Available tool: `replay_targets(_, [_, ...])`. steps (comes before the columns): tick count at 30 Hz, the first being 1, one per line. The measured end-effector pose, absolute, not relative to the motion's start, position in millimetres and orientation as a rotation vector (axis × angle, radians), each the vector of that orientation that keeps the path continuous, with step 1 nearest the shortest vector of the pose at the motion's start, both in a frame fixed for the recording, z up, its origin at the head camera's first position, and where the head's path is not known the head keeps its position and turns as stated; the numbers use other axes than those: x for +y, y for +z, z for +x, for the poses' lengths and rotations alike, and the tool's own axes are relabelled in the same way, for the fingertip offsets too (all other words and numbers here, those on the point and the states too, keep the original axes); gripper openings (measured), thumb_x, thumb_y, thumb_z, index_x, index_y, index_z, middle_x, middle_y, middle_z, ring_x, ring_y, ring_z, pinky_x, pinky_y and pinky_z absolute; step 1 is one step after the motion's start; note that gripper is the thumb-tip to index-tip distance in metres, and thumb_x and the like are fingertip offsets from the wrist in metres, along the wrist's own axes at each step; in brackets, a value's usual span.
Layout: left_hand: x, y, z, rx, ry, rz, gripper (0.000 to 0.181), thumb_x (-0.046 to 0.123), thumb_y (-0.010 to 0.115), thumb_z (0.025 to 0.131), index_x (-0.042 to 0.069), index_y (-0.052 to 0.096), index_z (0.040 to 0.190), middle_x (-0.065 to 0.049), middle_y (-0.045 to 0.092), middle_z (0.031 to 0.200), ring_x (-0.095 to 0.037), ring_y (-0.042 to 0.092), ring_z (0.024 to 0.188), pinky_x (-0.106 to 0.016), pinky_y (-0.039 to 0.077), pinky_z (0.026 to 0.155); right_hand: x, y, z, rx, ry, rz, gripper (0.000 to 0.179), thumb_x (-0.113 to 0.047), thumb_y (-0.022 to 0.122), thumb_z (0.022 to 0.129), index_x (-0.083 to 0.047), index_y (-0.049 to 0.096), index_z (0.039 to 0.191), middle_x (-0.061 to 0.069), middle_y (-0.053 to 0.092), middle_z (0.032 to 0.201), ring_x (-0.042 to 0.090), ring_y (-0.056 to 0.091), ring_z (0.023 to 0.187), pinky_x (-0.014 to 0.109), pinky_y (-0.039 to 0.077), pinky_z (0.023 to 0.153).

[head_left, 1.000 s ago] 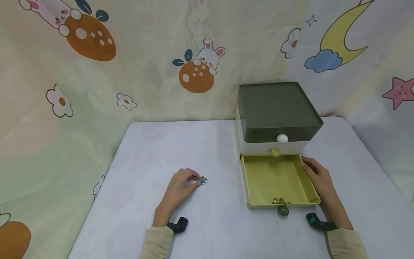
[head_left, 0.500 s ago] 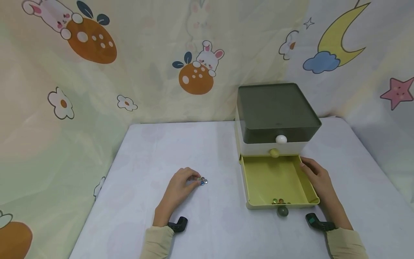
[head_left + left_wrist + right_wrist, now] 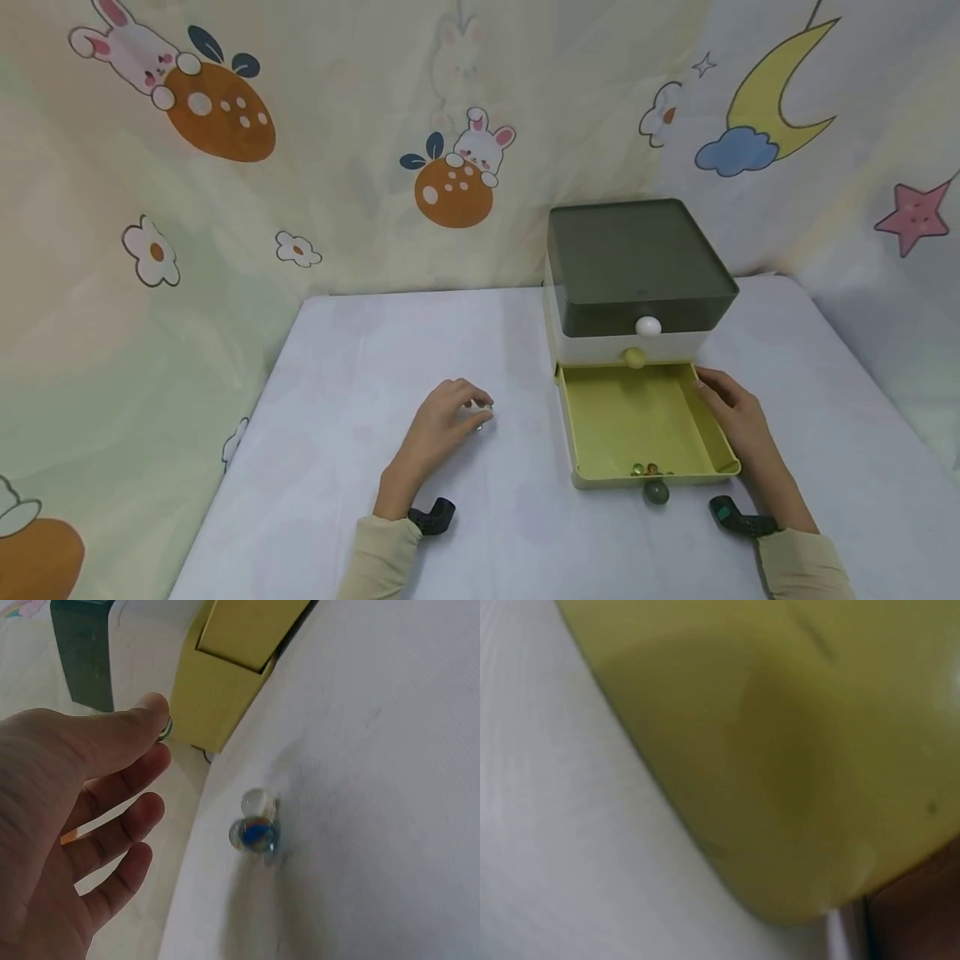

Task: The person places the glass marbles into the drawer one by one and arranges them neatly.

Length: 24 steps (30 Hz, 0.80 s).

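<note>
My left hand [image 3: 438, 425] pinches a small glass marble [image 3: 166, 730] between thumb and forefinger, raised over the table. The other fingers of that hand are loosely bent. Just below it, several clear and blue marbles [image 3: 256, 825] sit in a cluster on the white cloth; in the head view the hand mostly covers them. With my right hand [image 3: 738, 417] I grip the right side wall of a pulled-out yellow-green drawer [image 3: 622, 412], thumb at the rim. Several marbles [image 3: 652, 469] lie inside along the drawer's front wall. The right wrist view is filled by the drawer's outer side [image 3: 780, 750].
Above the drawer stands the rest of the small cabinet, with a dark green top [image 3: 645, 258] and a white knob [image 3: 648, 326]. A dark green knob [image 3: 656, 492] sticks out at the drawer's front. A printed curtain [image 3: 337, 150] hangs behind the table.
My left hand has lifted a marble from the cluster and shifted slightly up and right. My right hand stays on the drawer. The head view has tilted up slightly.
</note>
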<state>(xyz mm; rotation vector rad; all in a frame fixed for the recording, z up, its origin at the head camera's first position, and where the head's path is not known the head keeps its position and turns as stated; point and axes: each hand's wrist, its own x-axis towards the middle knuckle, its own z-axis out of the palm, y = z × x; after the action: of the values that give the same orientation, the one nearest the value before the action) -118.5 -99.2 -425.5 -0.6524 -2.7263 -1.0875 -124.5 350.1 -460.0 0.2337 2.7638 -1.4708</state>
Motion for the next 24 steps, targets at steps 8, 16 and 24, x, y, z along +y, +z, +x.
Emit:
replay_targets(8, [-56, -403, -130, -2.665, -1.052, -0.901, 0.016, 0.022, 0.078, 0.095, 0.016, 0.075, 0.110, 0.007, 0.073, 0.108, -0.017, 0.064, 0.102, -0.030, 0.053, 0.089, 350, -459, -123, 2.734, -1.489, 0.237, 0.066, -0.055, 0.044, 0.109, -0.010, 0.044, 0.157, 0.023, 0.044, 0.161, 0.043, 0.042, 0.144, 0.034, 0.042, 0.098])
replay_targets(16, [-6, -390, -138, -2.559, -1.046, -1.117, 0.015, 0.024, 0.076, 0.097, 0.017, 0.075, 0.111, 0.007, 0.073, 0.107, -0.014, 0.064, 0.102, -0.024, 0.052, 0.089, 352, -462, -123, 2.810, -1.456, 0.195, 0.060, -0.051, 0.046, 0.109, -0.010, 0.049, 0.154, 0.022, 0.050, 0.156, 0.009, 0.052, 0.127, 0.013, 0.038, 0.086])
replay_targets(24, [33, -393, -143, -2.531, -1.005, -1.189, 0.017, 0.029, 0.074, 0.099, 0.020, 0.077, 0.112, 0.009, 0.071, 0.108, -0.008, 0.064, 0.105, -0.014, 0.048, 0.091, 352, -461, -122, 2.819, -1.459, 0.191, 0.058, -0.049, 0.047, 0.110, -0.011, 0.051, 0.153, 0.021, 0.053, 0.155, -0.015, 0.042, 0.114, 0.012, 0.038, 0.086])
